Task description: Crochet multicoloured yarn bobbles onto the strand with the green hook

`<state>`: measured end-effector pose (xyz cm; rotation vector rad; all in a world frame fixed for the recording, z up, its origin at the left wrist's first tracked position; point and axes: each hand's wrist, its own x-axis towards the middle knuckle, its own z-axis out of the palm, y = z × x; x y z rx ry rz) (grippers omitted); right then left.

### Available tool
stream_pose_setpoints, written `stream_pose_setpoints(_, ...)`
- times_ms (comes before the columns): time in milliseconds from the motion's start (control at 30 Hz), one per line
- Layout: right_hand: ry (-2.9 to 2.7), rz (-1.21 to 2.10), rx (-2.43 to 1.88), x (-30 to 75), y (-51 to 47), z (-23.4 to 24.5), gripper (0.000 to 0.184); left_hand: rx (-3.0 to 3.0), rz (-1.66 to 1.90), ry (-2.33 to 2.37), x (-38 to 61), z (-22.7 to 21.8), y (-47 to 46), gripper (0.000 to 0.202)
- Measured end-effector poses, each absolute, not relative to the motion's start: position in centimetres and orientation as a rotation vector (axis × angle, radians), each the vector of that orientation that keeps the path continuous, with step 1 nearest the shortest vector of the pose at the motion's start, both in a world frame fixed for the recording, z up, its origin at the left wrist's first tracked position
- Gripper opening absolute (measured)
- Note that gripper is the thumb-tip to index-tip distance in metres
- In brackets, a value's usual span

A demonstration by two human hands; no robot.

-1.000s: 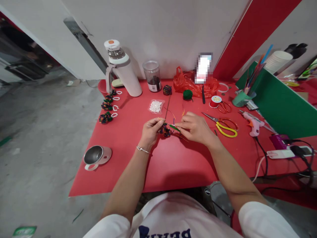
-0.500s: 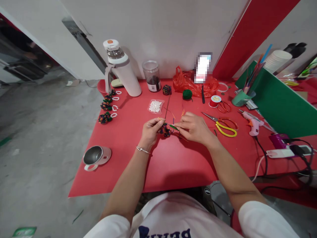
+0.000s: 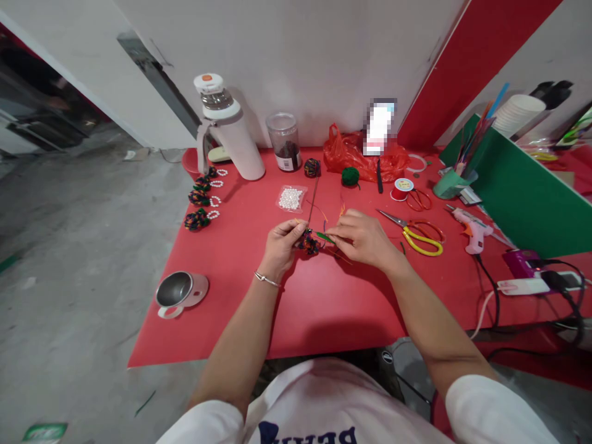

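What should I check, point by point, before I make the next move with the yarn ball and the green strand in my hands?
1. The left hand grips the yarn ball: ok.
2. The right hand pinches the green strand beside the ball: ok.
3. The yellow scissors lie free on the table, right of the right hand: ok.
4. The bead bag is closed: cannot tell.
5. The steel cup stands well away from the table edge: not ok, it sits close to the left edge.

Left hand (image 3: 280,245) pinches multicoloured yarn bundle (image 3: 308,242); right hand (image 3: 363,237) grips green strand (image 3: 324,237)
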<state>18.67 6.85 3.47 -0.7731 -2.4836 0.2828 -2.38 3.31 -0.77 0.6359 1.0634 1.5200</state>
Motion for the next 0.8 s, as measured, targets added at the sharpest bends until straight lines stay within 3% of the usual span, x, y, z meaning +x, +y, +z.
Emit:
stream_pose_setpoints(600, -2.489, 0.251, -0.767, 18.51, 6.6, 3.64, 0.03, 0.63, 1.538, 1.068, -2.21, -0.77, 3.32, 0.031)
stream_pose_setpoints(800, -2.465, 0.271, -0.752, 18.49, 6.74, 3.49, 0.027, 0.592, 1.523, 1.063, -2.09, -0.18, 3.26, 0.038)
